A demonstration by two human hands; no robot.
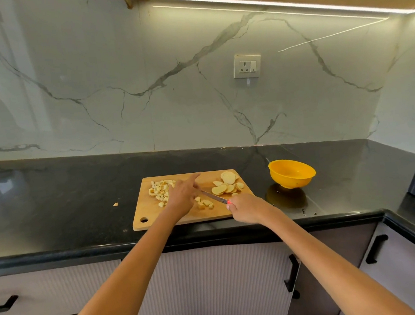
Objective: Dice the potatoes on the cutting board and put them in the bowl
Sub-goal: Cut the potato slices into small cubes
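We stand at the polished black stone desk (80,192) with the rectangular light wooden cutting board (154,216) in front of us. Our right hand (246,207) is clenched round the red handle of the small steel-bladed knife (214,197), whose blade lies low across the middle of the board, its tip hidden behind our left hand (182,196). That left hand hovers over the board with fingers stretched out and grasps nothing; whether it touches the board we cannot tell.

The pale yellow diced potato cubes (160,188) sit heaped at the board's far left, with a few more cubes (205,203) just beside the blade. The round potato slices (228,184) wait uncut at the far right of the board. The glossy orange plastic bowl (292,173) stands on the desk right of the board, and no potato shows in it.

The risks, as we judge them: the left fingers sit close to the blade, so a careless stroke could nick them. One stray potato piece (115,204) already lies on the desk left of the board, and sweeping hastily could scatter more. The bowl is apart from the board, so carried cubes may drop between.
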